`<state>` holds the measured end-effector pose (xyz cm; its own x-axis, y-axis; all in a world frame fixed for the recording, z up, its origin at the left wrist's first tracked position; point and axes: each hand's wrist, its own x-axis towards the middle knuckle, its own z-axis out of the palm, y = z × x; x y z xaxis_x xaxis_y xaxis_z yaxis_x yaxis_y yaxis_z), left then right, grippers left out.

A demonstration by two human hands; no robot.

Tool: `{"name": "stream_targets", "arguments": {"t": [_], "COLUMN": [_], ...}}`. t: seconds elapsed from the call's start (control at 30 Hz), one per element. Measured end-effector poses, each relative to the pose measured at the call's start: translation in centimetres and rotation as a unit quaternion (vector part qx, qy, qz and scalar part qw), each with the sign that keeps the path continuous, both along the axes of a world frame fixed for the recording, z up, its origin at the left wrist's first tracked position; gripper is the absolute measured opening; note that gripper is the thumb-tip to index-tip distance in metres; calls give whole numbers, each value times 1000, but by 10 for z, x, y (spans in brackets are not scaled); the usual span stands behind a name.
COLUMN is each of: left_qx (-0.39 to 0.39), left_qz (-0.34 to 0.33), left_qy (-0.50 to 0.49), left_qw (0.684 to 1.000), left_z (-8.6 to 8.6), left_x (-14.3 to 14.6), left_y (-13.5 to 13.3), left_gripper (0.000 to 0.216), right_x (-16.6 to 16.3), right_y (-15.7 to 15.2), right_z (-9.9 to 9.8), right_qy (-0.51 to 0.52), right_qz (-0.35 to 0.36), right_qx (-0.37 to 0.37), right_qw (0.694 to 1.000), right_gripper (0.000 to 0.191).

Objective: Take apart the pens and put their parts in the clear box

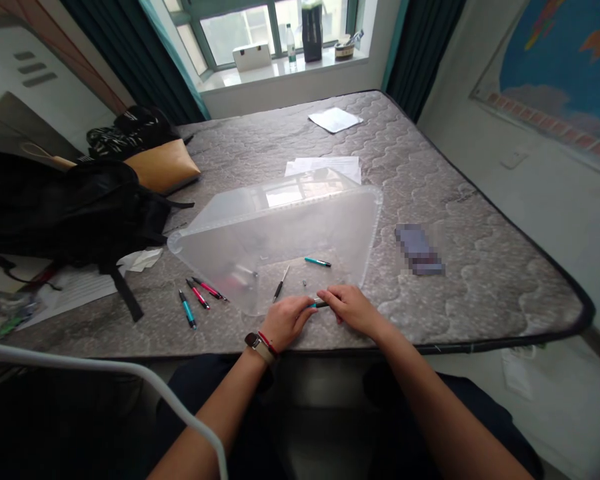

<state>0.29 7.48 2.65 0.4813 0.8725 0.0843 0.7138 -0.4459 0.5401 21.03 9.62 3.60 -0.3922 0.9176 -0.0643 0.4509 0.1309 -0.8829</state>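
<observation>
teal-and-black pen [322, 304] got pinched from both ends
left hand [287, 323] had the teal bit, right hand [356, 309] the dark bit, over the near side of the mattress [485, 293]; clear plastic bin [320, 223] sat just beyond.

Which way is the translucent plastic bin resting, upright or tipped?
Tipped: the translucent plastic bin lies on its side on the mattress, its opening facing the camera, one side wall uppermost.

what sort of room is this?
Probably a bedroom or dorm room: a grey quilted mattress with dark edging fills much of the view, dark teal fabric curtains flank a green-framed window, and a black fabric backpack lies at left.
</observation>
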Motion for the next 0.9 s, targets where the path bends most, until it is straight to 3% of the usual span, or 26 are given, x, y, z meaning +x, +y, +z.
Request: {"name": "stream_targets", "arguments": {"t": [0.1,0.23,0.33,0.43,0.6,0.77,0.9], "left_qx": [9,-2,-9,-3,-13,-24,-77], "left_qz": [7,30,31,29,37,27,19], "left_qy": [19,33,23,3,21,8,-16], "left_qw": [1000,999,999,1000,999,999,997], "left_z": [-1,-1,-1,-2,1,4,6], "left_x": [0,0,-2,-4,-8,-10,-13], "left_y": [0,1,3,5,4,4,6], "left_gripper": [30,32,32,31,37,35,38], "right_x": [0,-4,-6,-6,-8,-10,-10], "right_y": [1,1,1,0,-2,-1,-2], "right_z": [-3,-9,-12,-13,-11,-17,-15], "right_qy": [-19,33,95,82,91,110,103], "right_qz": [-10,-43,-50,-27,-30,1,-12], "right_qx": [11,-5,-41,-65,0,-105,-16], "right_qw": [1000,999,993,994,995,988,994], "right_gripper": [39,27,25,26,22,39,23]}}
